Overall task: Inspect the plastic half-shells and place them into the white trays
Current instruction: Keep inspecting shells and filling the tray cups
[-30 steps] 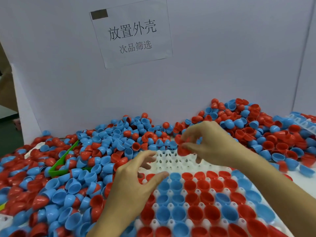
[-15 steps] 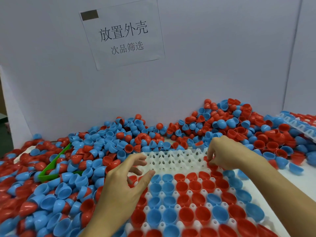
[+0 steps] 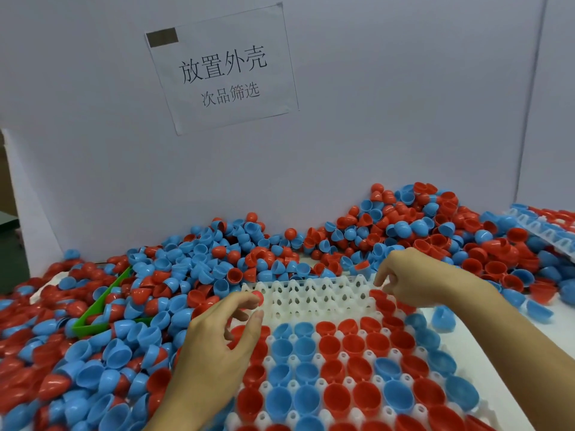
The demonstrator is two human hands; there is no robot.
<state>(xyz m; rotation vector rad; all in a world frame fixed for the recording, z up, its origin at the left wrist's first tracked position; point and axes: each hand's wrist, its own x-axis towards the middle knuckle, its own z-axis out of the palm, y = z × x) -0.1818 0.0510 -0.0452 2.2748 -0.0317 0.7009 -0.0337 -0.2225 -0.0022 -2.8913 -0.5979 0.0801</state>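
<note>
The right hand (image 3: 413,278) had carried its red shell from above the tray (image 3: 314,298) down to the far-right cells, apparently releasing it, fingers loosely curled; left hand (image 3: 217,343) hovered open, empty

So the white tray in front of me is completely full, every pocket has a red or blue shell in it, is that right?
Not quite. The head view shows the white tray filled with red and blue shells only in its near rows; the far rows, between the left hand and right hand, are empty pockets.
</note>
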